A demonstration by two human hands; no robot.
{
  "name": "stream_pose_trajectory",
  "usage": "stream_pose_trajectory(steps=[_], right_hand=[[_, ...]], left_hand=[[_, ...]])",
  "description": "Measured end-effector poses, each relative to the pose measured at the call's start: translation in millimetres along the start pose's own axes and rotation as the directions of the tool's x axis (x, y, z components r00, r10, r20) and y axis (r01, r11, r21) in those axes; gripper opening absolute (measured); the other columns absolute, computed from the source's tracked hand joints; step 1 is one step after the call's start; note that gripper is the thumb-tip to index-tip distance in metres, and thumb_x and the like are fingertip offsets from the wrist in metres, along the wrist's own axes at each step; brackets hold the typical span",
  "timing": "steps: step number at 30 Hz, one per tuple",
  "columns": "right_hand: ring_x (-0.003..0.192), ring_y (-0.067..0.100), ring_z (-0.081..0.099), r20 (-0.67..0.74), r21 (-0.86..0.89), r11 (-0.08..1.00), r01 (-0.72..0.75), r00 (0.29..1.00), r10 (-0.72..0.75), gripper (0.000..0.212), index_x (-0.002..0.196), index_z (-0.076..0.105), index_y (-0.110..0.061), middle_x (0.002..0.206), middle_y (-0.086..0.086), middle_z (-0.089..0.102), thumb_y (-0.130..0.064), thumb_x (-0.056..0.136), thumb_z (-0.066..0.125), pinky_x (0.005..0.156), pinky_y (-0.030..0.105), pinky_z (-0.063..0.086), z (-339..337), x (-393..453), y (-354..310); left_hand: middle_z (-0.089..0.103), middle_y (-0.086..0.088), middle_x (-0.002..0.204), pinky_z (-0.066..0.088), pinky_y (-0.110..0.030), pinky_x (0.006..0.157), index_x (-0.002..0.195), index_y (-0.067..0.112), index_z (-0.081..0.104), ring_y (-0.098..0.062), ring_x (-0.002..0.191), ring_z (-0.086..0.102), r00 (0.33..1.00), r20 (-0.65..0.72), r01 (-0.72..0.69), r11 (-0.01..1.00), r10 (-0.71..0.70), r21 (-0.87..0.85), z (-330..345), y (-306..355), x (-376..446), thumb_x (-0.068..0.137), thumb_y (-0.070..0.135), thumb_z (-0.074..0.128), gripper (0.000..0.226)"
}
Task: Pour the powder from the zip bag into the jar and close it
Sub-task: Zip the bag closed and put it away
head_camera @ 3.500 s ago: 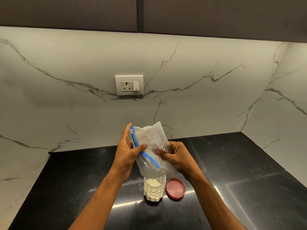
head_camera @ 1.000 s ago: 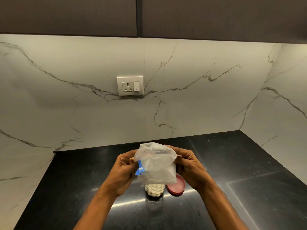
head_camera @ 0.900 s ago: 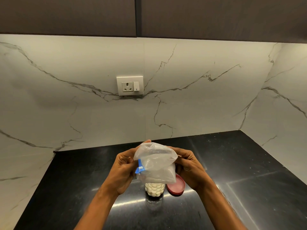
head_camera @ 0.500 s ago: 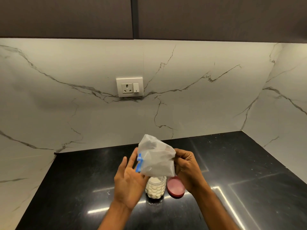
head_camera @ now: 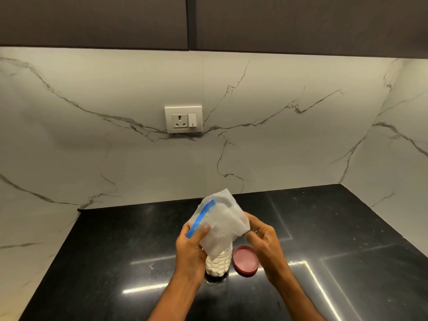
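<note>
while left hand (head_camera: 191,246) grip pinches zip bag (head_camera: 218,224) | above jar (head_camera: 218,262) | right hand (head_camera: 261,239) released

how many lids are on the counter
1. The red lid lies flat on the black counter, just right of the jar and apart from it. Nothing suggests another, though the hands hide some counter.

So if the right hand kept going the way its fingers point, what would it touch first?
Probably the zip bag: the right hand points left toward its edge, though depth is hard to judge.

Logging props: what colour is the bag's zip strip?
Blue zip strip, clearest in the head view.
</note>
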State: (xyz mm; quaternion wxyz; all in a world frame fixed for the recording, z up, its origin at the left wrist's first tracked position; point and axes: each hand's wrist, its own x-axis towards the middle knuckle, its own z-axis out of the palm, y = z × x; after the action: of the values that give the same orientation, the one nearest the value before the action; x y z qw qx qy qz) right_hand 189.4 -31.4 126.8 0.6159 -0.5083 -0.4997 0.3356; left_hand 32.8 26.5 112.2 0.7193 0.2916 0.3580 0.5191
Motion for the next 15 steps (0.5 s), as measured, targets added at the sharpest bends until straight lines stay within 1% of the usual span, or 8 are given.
stream_pose_trajectory(steps=[3,4,5,7,9,11,13,15], right_hand=[[0.108,0.017,0.067,-0.005,0.101,0.993,-0.064,0.998,0.065,0.03,0.118,0.062,-0.032,0.113,-0.006,0.07,-0.037,0.09,0.054,0.077,0.022,0.056,-1.6,6.8,-10.3],[0.108,0.015,0.067,0.003,0.131,0.987,-0.091,0.996,0.092,0.042,0.121,0.059,-0.033,0.114,-0.008,0.07,-0.054,0.085,0.056,0.076,0.023,0.056,0.1,10.0,-14.9],[0.107,0.013,0.067,0.017,0.135,0.984,-0.116,0.993,0.115,0.062,0.123,0.056,-0.033,0.114,-0.01,0.07,-0.072,0.075,0.059,0.076,0.023,0.057,1.7,13.4,-17.8],[0.107,0.008,0.066,0.05,0.099,0.987,-0.126,0.991,0.122,0.091,0.128,0.05,-0.034,0.119,-0.013,0.065,-0.088,0.055,0.058,0.076,0.024,0.057,5.4,19.2,-23.0],[0.11,0.01,0.065,0.074,-0.02,0.994,-0.11,0.991,0.111,0.095,0.137,0.043,-0.032,0.125,-0.01,0.061,-0.082,0.058,0.063,0.082,0.026,0.058,8.2,21.6,-25.4],[0.11,0.015,0.065,0.068,-0.203,0.979,-0.032,0.997,0.047,0.078,0.137,0.043,-0.03,0.125,-0.004,0.061,-0.064,0.072,0.069,0.085,0.03,0.059,11.7,20.0,-23.0],[0.112,0.016,0.064,-0.007,-0.238,0.971,0.026,1.0,-0.028,0.056,0.132,0.046,-0.031,0.124,-0.001,0.063,-0.048,0.082,0.063,0.088,0.033,0.058,18.5,17.3,-19.5],[0.122,0.015,0.058,0.005,-0.306,0.944,0.124,0.992,-0.128,0.061,0.141,0.042,-0.021,0.136,0.004,0.057,-0.041,0.086,0.059,0.1,0.033,0.051,22.9,15.3,-16.3]], left_hand=[[0.074,-0.019,0.104,0.062,-0.039,0.064,0.115,0.011,0.065,-0.032,0.086,0.076,1.0,-0.017,0.025,0.998,-0.025,0.052,4.8,3.1,5.6,0.073,0.008,0.078,0.044],[0.074,-0.02,0.103,0.062,-0.037,0.061,0.112,0.01,0.065,-0.03,0.082,0.077,0.999,-0.02,0.038,0.997,-0.037,0.068,6.5,3.8,7.7,0.074,0.005,0.077,0.04],[0.074,-0.02,0.103,0.061,-0.037,0.06,0.111,0.009,0.065,-0.029,0.08,0.077,0.999,-0.021,0.048,0.995,-0.047,0.086,8.0,4.7,9.8,0.077,0.002,0.075,0.037],[0.071,-0.02,0.107,0.061,-0.038,0.062,0.113,0.007,0.064,-0.032,0.085,0.075,0.998,-0.024,0.065,0.989,-0.062,0.131,9.0,7.4,14.7,0.082,-0.003,0.07,0.033],[0.069,-0.02,0.111,0.062,-0.041,0.065,0.113,0.005,0.064,-0.036,0.094,0.072,0.996,-0.029,0.086,0.979,-0.082,0.186,9.9,10.9,17.8,0.083,-0.002,0.069,0.031],[0.07,-0.021,0.112,0.062,-0.045,0.071,0.112,0.006,0.067,-0.038,0.099,0.07,0.994,-0.034,0.108,0.968,-0.103,0.228,11.0,12.6,19.4,0.084,0.002,0.07,0.028],[0.071,-0.022,0.113,0.062,-0.05,0.077,0.112,0.006,0.068,-0.04,0.103,0.069,0.988,-0.051,0.154,0.968,-0.146,0.199,13.4,14.3,18.4,0.08,0.011,0.075,0.032],[0.072,-0.021,0.111,0.061,-0.051,0.078,0.113,0.006,0.068,-0.04,0.104,0.068,0.975,-0.082,0.216,0.97,-0.208,0.113,15.1,15.4,17.0,0.071,0.023,0.079,0.047]])
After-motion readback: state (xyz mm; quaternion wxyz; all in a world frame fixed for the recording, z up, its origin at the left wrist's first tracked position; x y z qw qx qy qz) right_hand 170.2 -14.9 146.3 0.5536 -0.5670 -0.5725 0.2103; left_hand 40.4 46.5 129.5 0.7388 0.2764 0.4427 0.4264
